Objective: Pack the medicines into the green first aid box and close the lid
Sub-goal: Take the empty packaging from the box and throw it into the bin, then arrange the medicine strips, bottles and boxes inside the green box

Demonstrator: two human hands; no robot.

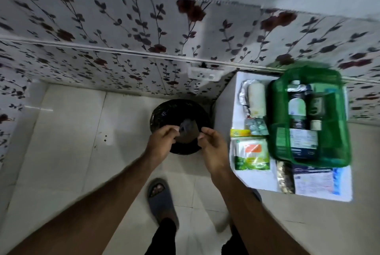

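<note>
The green first aid box point(276, 109) stands open on a small white table point(238, 77) at the right, with several bottles point(297, 106) and a carton lying inside. Loose medicines lie around it: a white roll point(256, 98), a blister pack point(257, 126), a green and orange packet point(251, 154), a white and blue carton point(314, 180). Both my hands hover over a black bin point(181, 109), left of the table. My left hand point(162, 140) pinches a small grey scrap point(186, 128). My right hand point(212, 144) is loosely curled beside the scrap, not touching it.
The bin stands on a pale tiled floor against a flowered wall, tight beside the table's left side. A wall socket point(204, 73) sits just above the bin. My sandalled foot point(160, 195) is below my hands. A foil strip point(284, 176) lies at the table's front.
</note>
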